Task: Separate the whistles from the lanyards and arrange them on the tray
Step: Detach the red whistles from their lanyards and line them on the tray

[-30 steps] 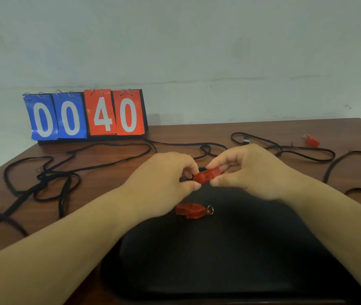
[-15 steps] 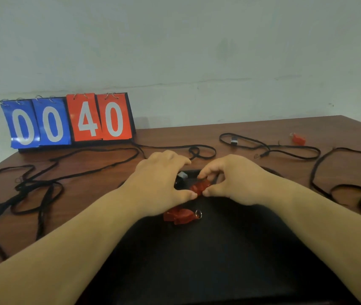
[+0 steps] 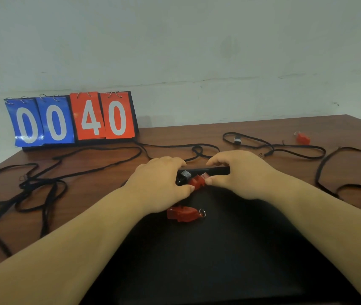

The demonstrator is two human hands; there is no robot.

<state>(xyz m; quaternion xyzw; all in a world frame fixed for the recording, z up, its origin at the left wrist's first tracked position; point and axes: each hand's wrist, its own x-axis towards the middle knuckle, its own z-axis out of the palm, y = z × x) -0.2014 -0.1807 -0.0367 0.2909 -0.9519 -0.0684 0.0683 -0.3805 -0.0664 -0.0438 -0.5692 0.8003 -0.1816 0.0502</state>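
Red whistle (image 3: 196,182) pinched between left hand (image 3: 159,183) and right hand (image 3: 239,172), seemingly over tray (image 3: 219,260) far edge.

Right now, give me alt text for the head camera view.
Two bare hands, left hand and right hand, pinch a red plastic whistle over a black tray. A second red whistle lies on it; black cord lanyards sprawl across the brown wooden table.

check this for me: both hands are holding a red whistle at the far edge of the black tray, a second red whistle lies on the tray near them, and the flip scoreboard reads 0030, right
Not quite: the head view shows the scoreboard reading 0040, not 0030. The rest holds: the left hand and right hand pinch a red whistle at the far edge of the black tray, and a second red whistle lies on the tray near them.
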